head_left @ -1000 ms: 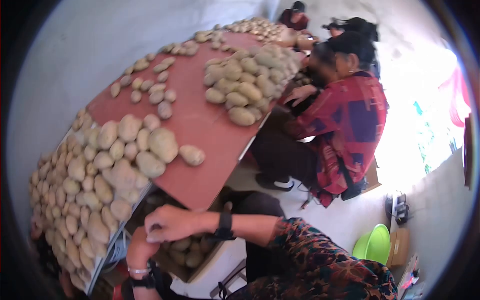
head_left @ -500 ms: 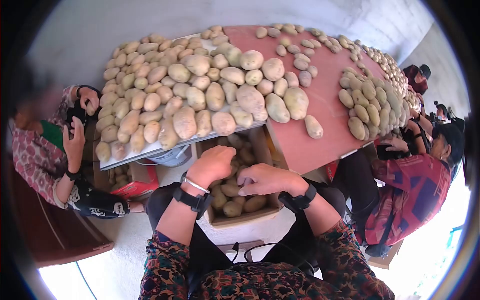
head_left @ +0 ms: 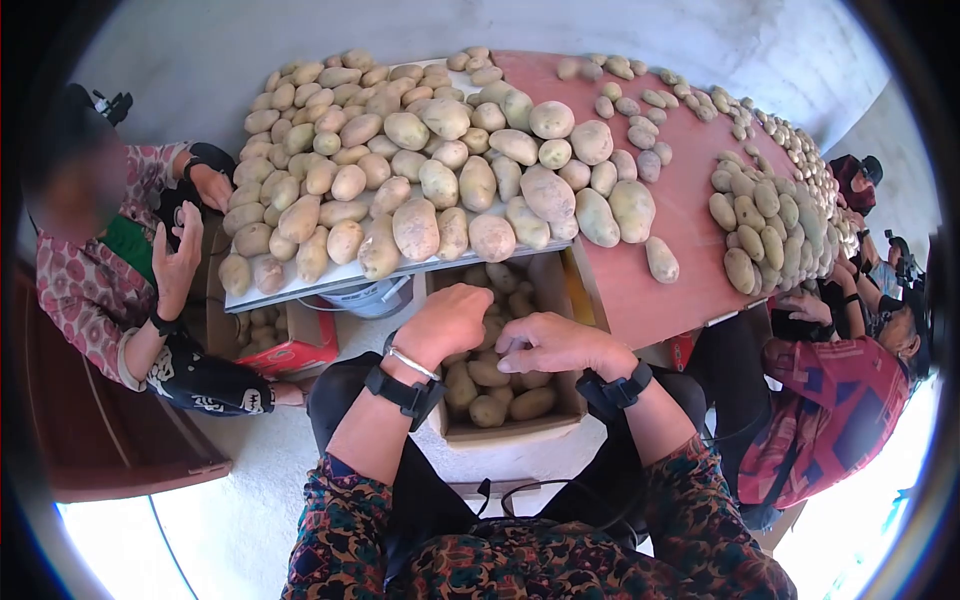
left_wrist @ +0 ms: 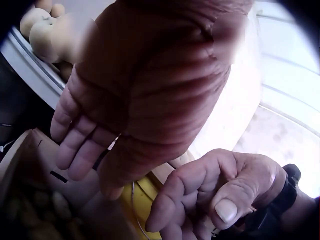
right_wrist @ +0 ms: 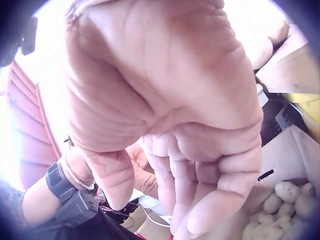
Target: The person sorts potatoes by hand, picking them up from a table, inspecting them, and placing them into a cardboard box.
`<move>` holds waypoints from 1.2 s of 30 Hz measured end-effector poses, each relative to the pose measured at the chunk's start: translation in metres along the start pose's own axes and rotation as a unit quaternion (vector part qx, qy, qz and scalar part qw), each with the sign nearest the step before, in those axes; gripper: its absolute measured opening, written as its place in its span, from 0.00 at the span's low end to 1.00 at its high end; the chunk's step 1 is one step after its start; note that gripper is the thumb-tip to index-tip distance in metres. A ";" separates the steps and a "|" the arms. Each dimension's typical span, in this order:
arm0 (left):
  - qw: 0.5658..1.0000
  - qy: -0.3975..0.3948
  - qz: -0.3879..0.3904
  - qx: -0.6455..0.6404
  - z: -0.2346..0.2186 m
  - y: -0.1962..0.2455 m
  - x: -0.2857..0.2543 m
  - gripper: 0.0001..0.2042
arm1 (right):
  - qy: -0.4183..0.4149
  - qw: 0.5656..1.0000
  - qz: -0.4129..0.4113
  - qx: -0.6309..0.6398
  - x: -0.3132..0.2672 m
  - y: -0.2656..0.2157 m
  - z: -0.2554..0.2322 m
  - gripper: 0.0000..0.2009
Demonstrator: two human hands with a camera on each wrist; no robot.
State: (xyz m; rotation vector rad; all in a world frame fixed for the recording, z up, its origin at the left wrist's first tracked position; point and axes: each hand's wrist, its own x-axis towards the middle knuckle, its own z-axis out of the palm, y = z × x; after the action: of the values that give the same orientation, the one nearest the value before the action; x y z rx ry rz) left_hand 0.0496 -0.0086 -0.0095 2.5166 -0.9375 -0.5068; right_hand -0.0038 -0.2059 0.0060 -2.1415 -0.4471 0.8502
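In the head view my left hand [head_left: 447, 325] and right hand [head_left: 562, 343] hang side by side above a cardboard box [head_left: 515, 432] of potatoes [head_left: 488, 374]. Both are empty, with the fingers loosely bent and pointing inward. The left wrist view shows the left palm [left_wrist: 150, 90] bare, and the right hand [left_wrist: 215, 192] beside it with slack fingers. Seen from the right wrist, the right palm [right_wrist: 165, 95] holds nothing, and potatoes [right_wrist: 285, 205] lie in the box below. A gap separates the hands in the head view.
A white-topped table [head_left: 290, 293] heaped with potatoes stands in front, joined by a red board [head_left: 640, 318] with more piles. A bucket [head_left: 368, 298] is under its edge. One person [head_left: 90, 290] sits at left, others [head_left: 830, 420] at right.
The head view has swung from the right side back to the front, then slightly left. My hands, earlier crossed close together, are now apart above the box.
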 end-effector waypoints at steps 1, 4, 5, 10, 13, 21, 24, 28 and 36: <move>1.000 0.028 0.010 -0.009 0.000 0.000 0.000 0.19 | 0.001 1.000 -0.011 -0.006 0.001 0.001 0.000 0.21; 0.996 0.087 0.019 -0.032 -0.008 0.007 0.002 0.18 | 0.005 1.000 -0.010 -0.006 0.002 0.001 -0.001 0.21; 0.996 0.086 0.018 -0.031 -0.009 0.008 0.003 0.18 | 0.005 1.000 -0.011 -0.005 0.003 0.001 -0.001 0.21; 0.993 0.105 0.016 -0.044 -0.012 0.014 0.003 0.16 | 0.015 1.000 -0.012 -0.001 0.002 0.001 -0.003 0.20; 1.000 0.015 -0.004 -0.020 -0.004 0.009 0.005 0.18 | 0.033 0.999 -0.019 -0.001 0.001 0.003 -0.004 0.19; 0.998 -0.001 0.042 -0.039 0.007 0.007 0.007 0.21 | 0.068 0.997 -0.036 0.029 -0.002 0.003 -0.010 0.17; 0.994 -0.015 0.078 -0.079 0.002 0.021 0.008 0.23 | 0.082 0.996 -0.019 0.015 -0.001 0.003 -0.009 0.18; 0.989 0.002 0.037 -0.143 -0.008 0.037 0.010 0.19 | 0.057 0.998 -0.035 -0.016 -0.005 -0.004 -0.013 0.23; 0.951 -0.027 0.105 -0.290 -0.020 0.059 0.017 0.28 | 0.069 0.993 -0.100 0.015 -0.014 -0.016 -0.016 0.26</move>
State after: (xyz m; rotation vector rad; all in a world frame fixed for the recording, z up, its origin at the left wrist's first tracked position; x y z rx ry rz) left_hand 0.0392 -0.0558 0.0327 1.8631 -0.9002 -0.6707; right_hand -0.0030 -0.2120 0.0318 -2.0720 -0.5627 0.5897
